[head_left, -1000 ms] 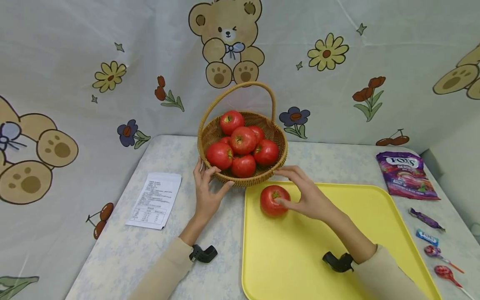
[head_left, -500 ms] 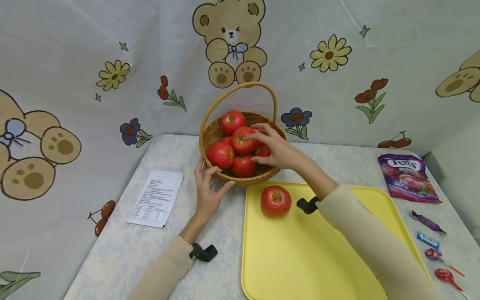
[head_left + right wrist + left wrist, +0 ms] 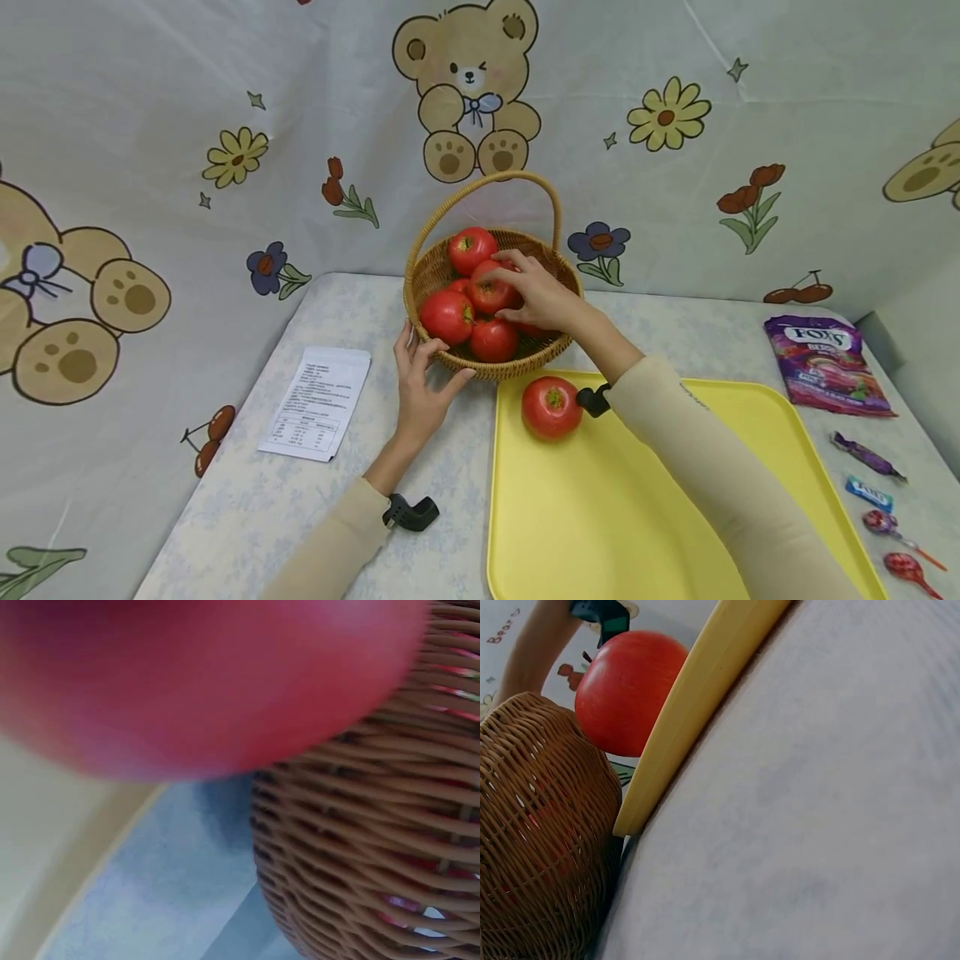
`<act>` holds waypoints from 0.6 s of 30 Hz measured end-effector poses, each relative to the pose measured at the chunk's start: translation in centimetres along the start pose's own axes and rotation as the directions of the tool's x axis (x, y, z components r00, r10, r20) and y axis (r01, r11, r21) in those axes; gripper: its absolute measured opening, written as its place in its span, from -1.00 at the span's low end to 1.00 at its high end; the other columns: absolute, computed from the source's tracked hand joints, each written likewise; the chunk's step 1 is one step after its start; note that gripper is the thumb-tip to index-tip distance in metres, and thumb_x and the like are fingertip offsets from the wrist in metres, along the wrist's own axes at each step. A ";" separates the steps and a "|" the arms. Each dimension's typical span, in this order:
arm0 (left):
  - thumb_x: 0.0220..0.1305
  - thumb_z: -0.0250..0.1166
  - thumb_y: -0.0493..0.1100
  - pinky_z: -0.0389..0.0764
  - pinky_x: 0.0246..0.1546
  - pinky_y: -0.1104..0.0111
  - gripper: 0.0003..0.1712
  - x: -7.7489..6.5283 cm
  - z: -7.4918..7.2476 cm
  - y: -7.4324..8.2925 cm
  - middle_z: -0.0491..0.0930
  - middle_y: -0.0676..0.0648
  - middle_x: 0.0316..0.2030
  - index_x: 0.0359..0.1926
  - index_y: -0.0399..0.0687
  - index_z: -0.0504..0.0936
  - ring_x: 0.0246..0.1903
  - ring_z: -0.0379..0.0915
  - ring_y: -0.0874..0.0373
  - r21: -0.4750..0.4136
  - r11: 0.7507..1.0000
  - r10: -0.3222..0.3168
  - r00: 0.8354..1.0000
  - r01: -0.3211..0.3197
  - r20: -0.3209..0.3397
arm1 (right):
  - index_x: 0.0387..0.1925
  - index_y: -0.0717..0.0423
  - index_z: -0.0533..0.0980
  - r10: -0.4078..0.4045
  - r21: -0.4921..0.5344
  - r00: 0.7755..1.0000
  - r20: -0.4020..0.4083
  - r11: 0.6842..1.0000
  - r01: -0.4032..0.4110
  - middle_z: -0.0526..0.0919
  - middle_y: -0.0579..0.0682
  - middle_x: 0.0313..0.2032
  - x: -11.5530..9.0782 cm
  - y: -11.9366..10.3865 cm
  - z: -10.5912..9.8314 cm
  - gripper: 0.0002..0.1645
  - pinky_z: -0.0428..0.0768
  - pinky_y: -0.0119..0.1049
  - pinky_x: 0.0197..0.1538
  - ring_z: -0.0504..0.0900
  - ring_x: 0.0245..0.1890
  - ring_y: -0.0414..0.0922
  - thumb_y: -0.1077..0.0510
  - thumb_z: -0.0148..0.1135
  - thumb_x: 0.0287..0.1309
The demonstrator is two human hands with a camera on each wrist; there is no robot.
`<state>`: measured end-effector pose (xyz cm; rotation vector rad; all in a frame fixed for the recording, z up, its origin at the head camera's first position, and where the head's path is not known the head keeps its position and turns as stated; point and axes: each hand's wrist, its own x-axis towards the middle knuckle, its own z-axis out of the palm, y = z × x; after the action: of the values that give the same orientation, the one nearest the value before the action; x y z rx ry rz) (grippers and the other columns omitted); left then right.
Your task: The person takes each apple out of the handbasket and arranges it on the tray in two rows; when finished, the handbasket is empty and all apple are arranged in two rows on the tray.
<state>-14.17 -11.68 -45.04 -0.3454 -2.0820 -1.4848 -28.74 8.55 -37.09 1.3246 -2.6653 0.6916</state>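
Bear-print cloth [image 3: 577,75] behind, and remotely I've got left hand [image 3: 422,398] gripping wicker basket [image 3: 517,367], right hand [image 3: 546,298] curled round a red apple [image 3: 486,292].

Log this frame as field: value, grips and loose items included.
basket: wicker, at least five red apples inside
tray: yellow, one apple near far-left corner
left grip: fingers touching basket's near-left rim
right grip: over basket, fingers at apples; hold unclear
left of tray: white packet
right of tray: purple bag, two wrapped sweets, two lollipops
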 end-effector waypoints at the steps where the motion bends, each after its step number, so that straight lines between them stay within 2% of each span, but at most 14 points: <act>1: 0.01 0.50 -0.38 0.48 0.09 -0.13 -0.50 0.0 0.0 0.0 -0.12 -0.44 0.42 -0.05 -0.33 0.45 0.46 -0.18 -0.38 0.002 1.000 0.002 1.000 -0.002 0.001 | 0.17 -0.08 0.47 -0.008 -0.009 1.000 -0.005 1.000 0.008 0.26 0.20 0.30 0.0 0.0 0.1 -0.35 0.37 0.14 0.26 0.35 0.21 0.24 0.13 0.51 0.02; 2: 0.01 0.50 -0.39 0.48 0.10 -0.13 -0.49 0.0 0.0 0.1 -0.12 -0.44 0.42 -0.05 -0.34 0.45 0.46 -0.19 -0.38 0.002 1.000 0.000 1.000 0.000 0.002 | 0.17 -0.08 0.47 -0.017 -0.016 1.000 -0.013 1.000 0.017 0.26 0.20 0.29 0.0 0.1 0.1 -0.34 0.37 0.13 0.26 0.35 0.20 0.23 0.13 0.52 0.01; 9: 0.07 0.52 -0.16 0.50 0.14 -0.04 -0.49 -0.4 0.6 -3.7 -0.16 -0.11 0.50 0.00 -0.12 0.49 0.51 -0.22 -0.16 0.016 1.000 0.009 1.000 -0.009 -0.006 | 0.16 -0.08 0.48 -0.036 -0.016 0.998 -0.043 0.999 0.035 0.26 0.19 0.27 0.0 0.1 0.3 -0.35 0.39 0.14 0.25 0.39 0.18 0.24 0.17 0.52 0.00; 18: 0.04 0.53 -0.21 0.49 0.15 -0.05 -0.49 -0.5 0.7 -3.6 -0.16 -0.10 0.50 -0.02 -0.14 0.49 0.51 -0.20 -0.13 0.021 1.000 0.015 1.000 -0.015 -0.007 | 0.13 -0.10 0.51 -0.033 0.012 0.997 -0.065 0.999 0.034 0.28 0.18 0.26 0.0 0.5 0.5 -0.38 0.40 0.15 0.24 0.39 0.19 0.23 0.14 0.52 -0.02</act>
<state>-15.80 -12.29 -48.32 -0.3462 -2.0836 -1.4525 -29.08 8.55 -37.72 1.3231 -2.5862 0.7358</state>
